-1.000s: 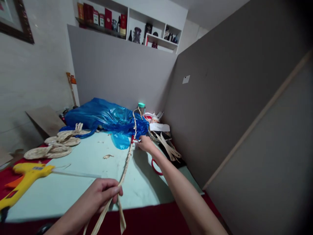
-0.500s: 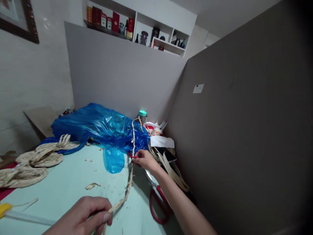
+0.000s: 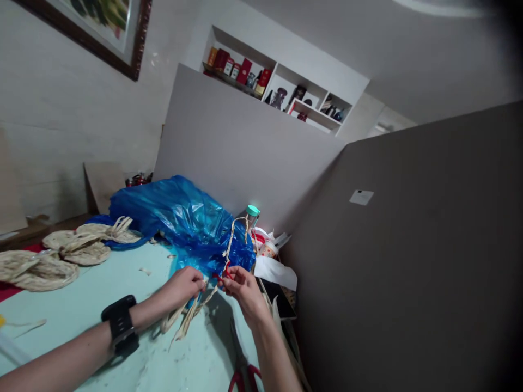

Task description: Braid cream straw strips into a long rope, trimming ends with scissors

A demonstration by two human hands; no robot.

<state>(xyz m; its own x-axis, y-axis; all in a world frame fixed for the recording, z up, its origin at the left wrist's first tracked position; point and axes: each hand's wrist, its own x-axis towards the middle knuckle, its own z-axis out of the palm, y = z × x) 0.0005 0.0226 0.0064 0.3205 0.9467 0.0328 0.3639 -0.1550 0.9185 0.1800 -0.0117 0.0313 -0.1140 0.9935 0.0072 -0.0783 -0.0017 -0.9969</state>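
Note:
A pale braided cord (image 3: 231, 239) of dry, husk-like fibre runs down from beside a green-lidded bottle (image 3: 252, 211) to my hands. Red string (image 3: 227, 270) is wrapped around it at mid-length. The fingers of my right hand (image 3: 245, 294) pinch the cord at that red string. My left hand (image 3: 183, 288), wearing a black watch (image 3: 121, 325) on its wrist, is closed just to the left, with pale fibre at its fingertips. Loose frayed strands (image 3: 186, 326) hang below it. Red-handled scissors (image 3: 240, 356) lie on the table beneath my right forearm.
A crumpled blue plastic bag (image 3: 175, 209) covers the back of the pale green table (image 3: 155, 359). Bundles of dry fibre (image 3: 87, 245) lie at left. Grey partitions (image 3: 245, 158) stand behind and at right. White paper (image 3: 275, 272) and a patterned cup (image 3: 268, 249) sit at right.
My left hand has moved from lower down the cord up and away, close to my right hand. The cord's lower end has come up with it. The view has tilted and shifted.

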